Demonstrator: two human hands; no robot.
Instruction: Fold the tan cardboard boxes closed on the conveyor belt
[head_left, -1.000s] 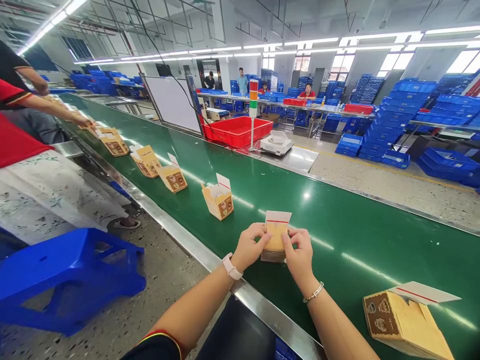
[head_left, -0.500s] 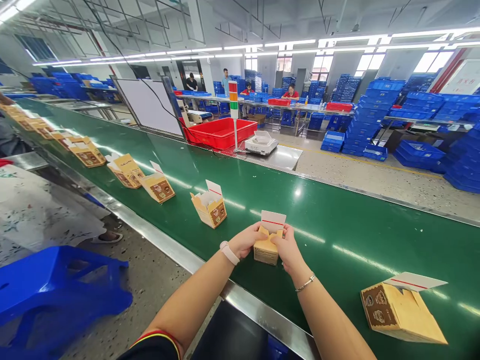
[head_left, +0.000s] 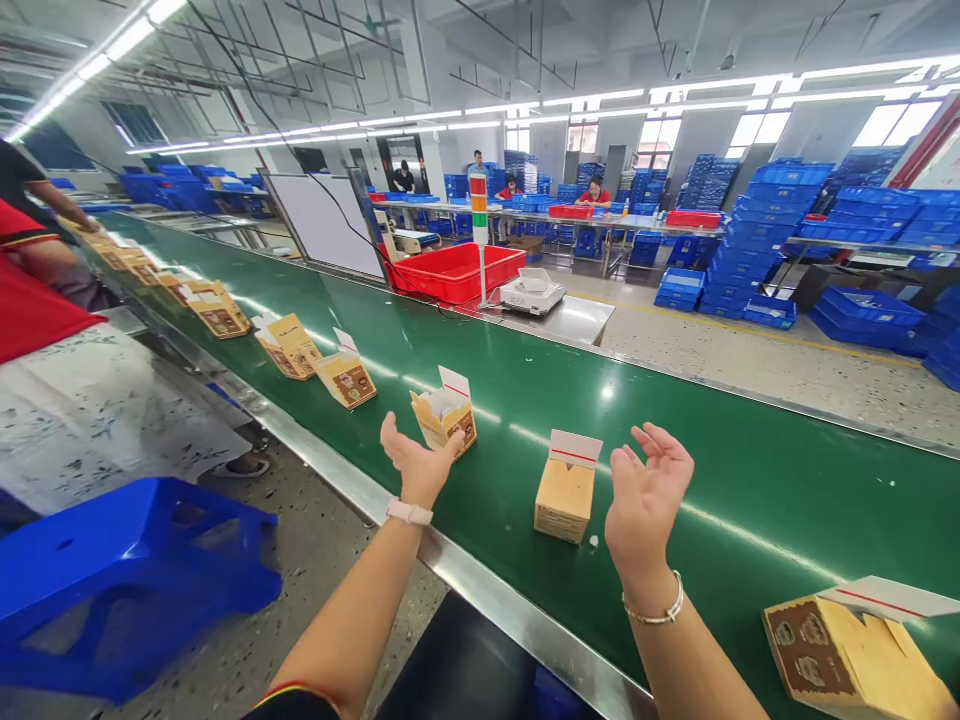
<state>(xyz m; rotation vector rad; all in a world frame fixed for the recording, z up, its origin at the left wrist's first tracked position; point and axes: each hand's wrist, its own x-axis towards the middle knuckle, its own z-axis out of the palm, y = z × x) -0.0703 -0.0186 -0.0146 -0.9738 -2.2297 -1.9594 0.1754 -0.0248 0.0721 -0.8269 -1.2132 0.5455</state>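
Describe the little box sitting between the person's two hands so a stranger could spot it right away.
Find the long green conveyor belt and follow its near edge to the two raised, open hands. Between the left hand and the right hand stands a small tan carton. Unlike its tilted neighbours, it stands upright, with only its white, red-striped flap sticking up.

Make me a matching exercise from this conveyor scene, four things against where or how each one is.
1. left hand
2. right hand
3. upright box
4. red bin

A. beyond the belt's far edge
B. open, palm up, by the open box with white inside
C. on the green belt between both hands
D. open, right of the upright box

Pairs: 1-B, 2-D, 3-C, 4-A
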